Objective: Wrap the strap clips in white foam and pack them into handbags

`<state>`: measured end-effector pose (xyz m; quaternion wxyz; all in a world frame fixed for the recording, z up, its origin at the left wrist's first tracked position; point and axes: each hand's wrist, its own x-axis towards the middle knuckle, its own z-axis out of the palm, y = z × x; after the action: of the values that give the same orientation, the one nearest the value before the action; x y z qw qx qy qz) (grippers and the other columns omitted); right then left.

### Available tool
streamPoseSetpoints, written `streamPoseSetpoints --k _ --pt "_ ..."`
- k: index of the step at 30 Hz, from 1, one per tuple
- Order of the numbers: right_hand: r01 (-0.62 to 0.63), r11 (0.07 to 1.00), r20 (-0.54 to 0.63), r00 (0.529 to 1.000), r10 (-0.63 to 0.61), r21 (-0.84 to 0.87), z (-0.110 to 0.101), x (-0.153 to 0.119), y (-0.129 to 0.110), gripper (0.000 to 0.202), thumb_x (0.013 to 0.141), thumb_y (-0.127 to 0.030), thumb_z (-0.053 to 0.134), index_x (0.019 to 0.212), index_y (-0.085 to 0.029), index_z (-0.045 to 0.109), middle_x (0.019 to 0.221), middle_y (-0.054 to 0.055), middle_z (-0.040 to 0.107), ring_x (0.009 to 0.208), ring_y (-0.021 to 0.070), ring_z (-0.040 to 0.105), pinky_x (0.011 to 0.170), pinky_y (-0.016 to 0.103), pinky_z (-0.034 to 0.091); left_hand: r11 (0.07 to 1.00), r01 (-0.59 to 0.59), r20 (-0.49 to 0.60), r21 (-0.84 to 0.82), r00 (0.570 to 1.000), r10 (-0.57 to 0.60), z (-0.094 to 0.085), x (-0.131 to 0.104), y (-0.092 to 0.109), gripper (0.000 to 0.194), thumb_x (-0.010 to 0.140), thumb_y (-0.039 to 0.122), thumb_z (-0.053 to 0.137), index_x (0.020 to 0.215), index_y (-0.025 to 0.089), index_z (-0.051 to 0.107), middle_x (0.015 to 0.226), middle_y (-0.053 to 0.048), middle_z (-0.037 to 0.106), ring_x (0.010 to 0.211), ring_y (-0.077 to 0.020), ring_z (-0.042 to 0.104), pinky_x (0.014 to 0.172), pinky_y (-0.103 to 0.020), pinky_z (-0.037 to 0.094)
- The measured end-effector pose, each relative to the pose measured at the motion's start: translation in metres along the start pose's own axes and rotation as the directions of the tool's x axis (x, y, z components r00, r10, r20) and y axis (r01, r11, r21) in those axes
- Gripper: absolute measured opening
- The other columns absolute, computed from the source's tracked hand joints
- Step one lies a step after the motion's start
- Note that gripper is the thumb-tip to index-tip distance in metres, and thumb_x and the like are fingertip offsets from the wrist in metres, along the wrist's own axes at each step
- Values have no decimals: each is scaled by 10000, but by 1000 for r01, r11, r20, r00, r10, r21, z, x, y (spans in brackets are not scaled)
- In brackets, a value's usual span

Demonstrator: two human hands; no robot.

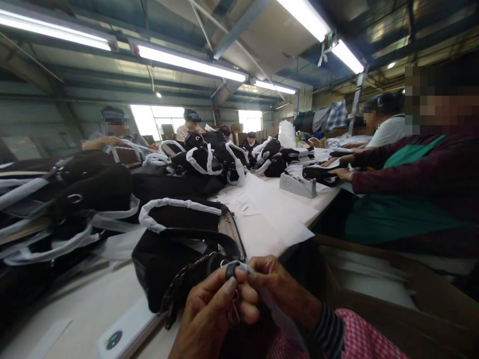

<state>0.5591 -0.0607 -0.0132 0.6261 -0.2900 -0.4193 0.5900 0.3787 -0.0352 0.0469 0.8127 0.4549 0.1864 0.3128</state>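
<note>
A black handbag [153, 259] stands on the table right before me, its top handle wrapped in white paper [179, 203]. My left hand [213, 304] pinches a black strap end [230, 270], and a small metal clasp [234, 310] hangs at its fingers. Beside it, my right hand [279, 284] is closed on a strip of thin white wrapping [275, 311], which trails down toward my lap. The fingers of both hands nearly meet in front of the bag's right end. A braided dark strap [175, 289] hangs down the bag's front.
Black bags with wrapped handles pile up at left [93, 184] and across the middle [209, 159]. White sheets [277, 214] and a grey tape dispenser [298, 185] lie on the table. A white device [127, 329] rests nearby. Co-workers sit around; one wears a green apron [400, 214].
</note>
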Motion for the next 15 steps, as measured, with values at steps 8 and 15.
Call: streamPoseSetpoints --k 8,15 --pt "26 978 -17 999 -30 -207 40 -8 28 471 961 -599 639 1020 -133 678 721 18 621 580 118 598 547 216 472 934 -189 -319 304 903 287 9 19 -16 528 764 517 863 1143 185 704 1093 -108 753 858 -268 748 637 -271 605" --pt "61 797 56 998 -34 -601 20 -45 -15 326 985 -475 652 1107 -178 699 1026 79 701 854 192 664 760 330 585 717 -359 128 597 926 356 -5 15 -37 246 832 355 810 1059 264 783 1151 -148 752 1171 -374 667 1046 -421 517"
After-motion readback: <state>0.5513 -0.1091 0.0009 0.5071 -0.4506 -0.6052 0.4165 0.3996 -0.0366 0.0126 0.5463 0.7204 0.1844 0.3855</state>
